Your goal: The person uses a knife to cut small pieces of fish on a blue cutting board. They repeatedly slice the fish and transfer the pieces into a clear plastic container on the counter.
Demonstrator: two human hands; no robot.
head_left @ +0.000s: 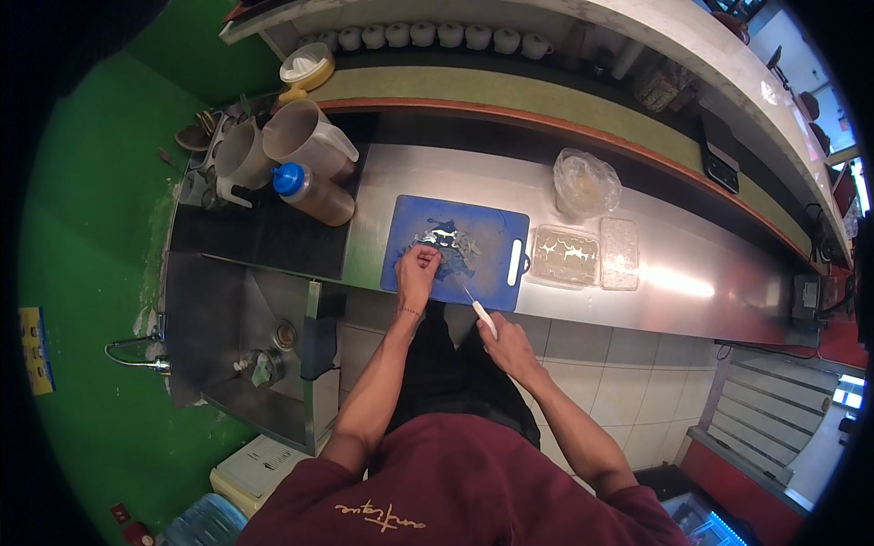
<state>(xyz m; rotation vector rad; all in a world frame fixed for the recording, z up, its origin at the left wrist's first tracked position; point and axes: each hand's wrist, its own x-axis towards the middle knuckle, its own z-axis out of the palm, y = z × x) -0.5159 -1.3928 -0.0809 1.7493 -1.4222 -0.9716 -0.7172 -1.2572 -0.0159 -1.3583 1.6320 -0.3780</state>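
A blue cutting board [498,225] lies on the steel counter, with a white-edged handle slot at its right end. On its left half spreads a patch of thin, greyish translucent scraps [469,247], with a few bright wet spots. My left hand [418,263] is over the near left side of the scraps, thumb and fingertips drawn together; whether something small is pinched there is hidden. My right hand [506,345] grips a knife by its white handle [485,319] just off the board's front edge. Its thin blade [468,290] slants up-left over the board toward the scraps.
Right of the board sit a clear plastic container [565,256], its lid [619,254] and a plastic bag [587,183]. A blue-capped squeeze bottle [317,198] and plastic jugs [300,136] stand left. A sink [252,300] is at near left; white cups [450,34] line the shelf.
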